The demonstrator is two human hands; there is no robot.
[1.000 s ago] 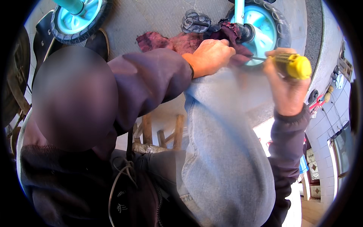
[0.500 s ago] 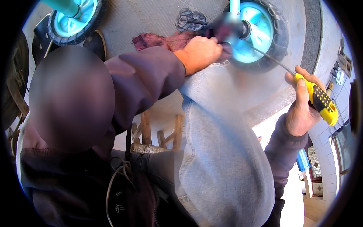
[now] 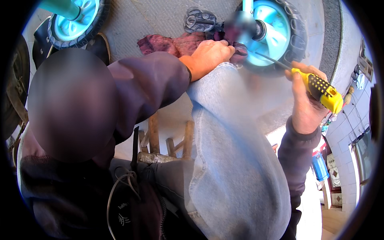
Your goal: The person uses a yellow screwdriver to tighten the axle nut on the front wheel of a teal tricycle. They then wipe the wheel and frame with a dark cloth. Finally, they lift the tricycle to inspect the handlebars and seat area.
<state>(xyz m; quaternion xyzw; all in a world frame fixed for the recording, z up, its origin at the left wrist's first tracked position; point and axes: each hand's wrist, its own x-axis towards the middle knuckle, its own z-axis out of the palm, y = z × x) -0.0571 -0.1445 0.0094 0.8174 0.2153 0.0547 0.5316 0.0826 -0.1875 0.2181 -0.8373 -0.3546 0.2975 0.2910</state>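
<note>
The right hand (image 3: 306,106) is closed around the yellow-and-black plastic handle of a screwdriver (image 3: 320,90), fingers wrapped firmly on the grip. The tool's thin metal shaft runs up and to the left, and its tip meets the hub of a light-blue plastic wheel with a black rubber tyre (image 3: 276,34) at the far right of the scene. The left hand (image 3: 206,58) rests with fingers curled down onto a dark purple rag (image 3: 170,44), just left of that wheel's hub; whether the fingers pinch the cloth or only press on it cannot be told. The hand lies just beyond the person's raised knee in pale blue denim (image 3: 236,160). A grey plastic pedal-like part (image 3: 200,20) sits beyond the rag, touching it. A second light-blue wheel with a black tyre (image 3: 78,20) stands at the far left, well apart from the first, on the grey patterned floor (image 3: 148,20). A wooden stool frame (image 3: 168,144) shows near, below the left arm.
</note>
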